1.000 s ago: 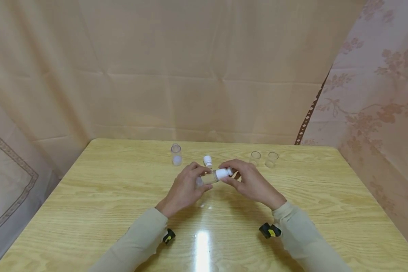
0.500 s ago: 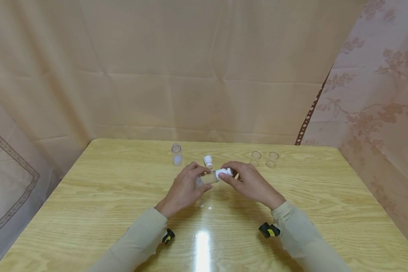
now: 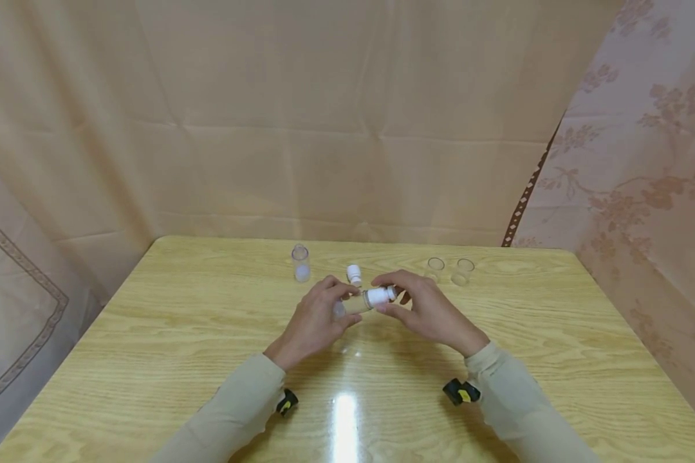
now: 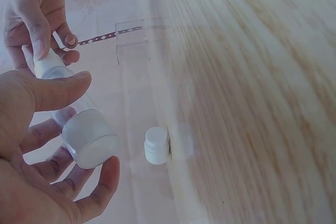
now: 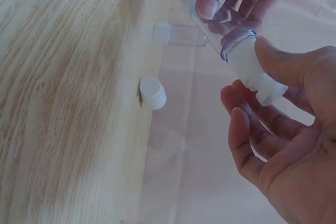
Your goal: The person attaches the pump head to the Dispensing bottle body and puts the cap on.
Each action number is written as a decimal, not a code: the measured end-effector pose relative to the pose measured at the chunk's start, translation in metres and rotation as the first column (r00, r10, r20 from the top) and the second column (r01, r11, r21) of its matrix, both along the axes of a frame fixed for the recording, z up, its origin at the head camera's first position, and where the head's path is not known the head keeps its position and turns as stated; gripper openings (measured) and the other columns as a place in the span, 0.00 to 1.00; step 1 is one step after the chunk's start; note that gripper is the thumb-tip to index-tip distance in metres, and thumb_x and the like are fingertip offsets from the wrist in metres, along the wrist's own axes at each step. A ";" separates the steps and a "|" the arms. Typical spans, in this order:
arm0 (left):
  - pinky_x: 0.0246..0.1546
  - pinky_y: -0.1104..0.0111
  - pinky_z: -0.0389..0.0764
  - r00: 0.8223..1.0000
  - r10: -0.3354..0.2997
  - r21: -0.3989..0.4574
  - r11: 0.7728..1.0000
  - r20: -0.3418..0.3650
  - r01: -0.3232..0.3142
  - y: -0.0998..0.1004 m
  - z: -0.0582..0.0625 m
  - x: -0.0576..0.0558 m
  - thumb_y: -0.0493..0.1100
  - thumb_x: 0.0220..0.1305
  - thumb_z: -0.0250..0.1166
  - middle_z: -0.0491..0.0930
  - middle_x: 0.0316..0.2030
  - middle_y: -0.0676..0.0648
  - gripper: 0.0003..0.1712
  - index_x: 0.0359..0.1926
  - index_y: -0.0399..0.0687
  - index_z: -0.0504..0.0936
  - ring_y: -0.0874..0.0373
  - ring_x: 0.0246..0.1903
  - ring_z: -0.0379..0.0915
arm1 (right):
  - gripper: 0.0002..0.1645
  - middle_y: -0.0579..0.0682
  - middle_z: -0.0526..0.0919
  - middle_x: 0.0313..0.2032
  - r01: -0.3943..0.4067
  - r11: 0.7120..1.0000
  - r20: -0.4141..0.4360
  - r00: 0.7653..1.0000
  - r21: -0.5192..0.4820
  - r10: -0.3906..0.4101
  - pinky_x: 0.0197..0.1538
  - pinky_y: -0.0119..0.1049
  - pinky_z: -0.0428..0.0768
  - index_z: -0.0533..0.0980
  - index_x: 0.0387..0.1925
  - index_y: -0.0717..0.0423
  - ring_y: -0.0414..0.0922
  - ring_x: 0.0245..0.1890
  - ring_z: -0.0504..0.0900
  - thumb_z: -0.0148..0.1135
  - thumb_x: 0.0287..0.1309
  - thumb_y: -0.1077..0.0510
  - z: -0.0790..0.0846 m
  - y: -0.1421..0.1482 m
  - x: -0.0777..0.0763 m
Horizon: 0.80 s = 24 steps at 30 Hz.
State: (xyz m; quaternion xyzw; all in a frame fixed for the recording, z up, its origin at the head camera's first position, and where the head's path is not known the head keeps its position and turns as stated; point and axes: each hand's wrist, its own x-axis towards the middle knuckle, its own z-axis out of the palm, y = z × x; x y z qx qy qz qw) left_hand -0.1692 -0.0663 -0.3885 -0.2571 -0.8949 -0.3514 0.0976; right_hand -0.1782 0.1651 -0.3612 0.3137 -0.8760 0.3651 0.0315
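My left hand (image 3: 318,313) holds a clear cylindrical bottle (image 3: 356,304) tilted above the table, its whitish base (image 4: 90,139) toward the palm. At the bottle's other end sits a stepped white bottle top (image 3: 378,296). My right hand (image 3: 425,310) curls loosely around this top. Its thumb (image 5: 281,66) lies against the side, and the other fingers bend beneath. A second white bottle top (image 3: 354,274) stands on the table just behind the hands. To the left is another clear bottle (image 3: 300,264) with a white disc inside.
Two clear cups or caps (image 3: 463,272) stand at the right rear of the wooden table (image 3: 208,308). Beige cloth (image 3: 336,161) hangs behind the table's back edge, and a patterned cloth (image 3: 643,193) hangs on the right.
My right fingers closed in over the white bottle top half a second ago, and now they have spread and drawn back a little. The left hand and bottle stay in place.
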 end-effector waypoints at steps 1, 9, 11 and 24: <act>0.33 0.65 0.75 1.000 -0.001 -0.001 1.000 -0.002 0.001 0.000 0.000 0.000 0.41 0.57 0.78 0.77 0.42 0.47 0.22 0.52 0.42 0.84 0.55 0.38 0.73 | 0.20 0.44 0.84 0.45 -0.002 1.000 -0.001 1.000 -0.003 0.002 0.43 0.48 0.81 0.79 0.57 0.56 0.43 0.41 0.79 0.69 0.64 0.59 0.000 0.000 0.000; 0.34 0.65 0.75 1.000 0.000 0.002 1.000 0.013 0.000 0.000 0.002 0.001 0.42 0.57 0.78 0.78 0.43 0.46 0.22 0.52 0.43 0.85 0.55 0.38 0.73 | 0.14 0.40 0.82 0.38 0.021 1.000 0.024 0.999 0.020 -0.022 0.41 0.39 0.80 0.81 0.53 0.53 0.40 0.37 0.78 0.66 0.67 0.56 0.002 -0.002 0.000; 0.34 0.65 0.75 1.000 0.002 0.002 1.000 0.012 -0.002 0.000 0.002 0.001 0.41 0.57 0.78 0.79 0.43 0.45 0.21 0.52 0.43 0.85 0.55 0.38 0.73 | 0.13 0.39 0.82 0.36 0.034 0.999 0.038 0.999 0.030 -0.035 0.40 0.37 0.80 0.82 0.52 0.52 0.40 0.35 0.77 0.65 0.69 0.54 0.002 -0.003 0.000; 0.36 0.64 0.76 1.000 0.002 0.005 1.000 0.011 -0.002 0.000 0.000 0.002 0.41 0.57 0.78 0.79 0.43 0.44 0.21 0.52 0.42 0.85 0.54 0.39 0.74 | 0.27 0.45 0.83 0.43 0.042 0.999 0.052 0.998 0.023 -0.043 0.45 0.46 0.81 0.76 0.62 0.57 0.46 0.41 0.80 0.68 0.67 0.50 0.000 0.000 0.000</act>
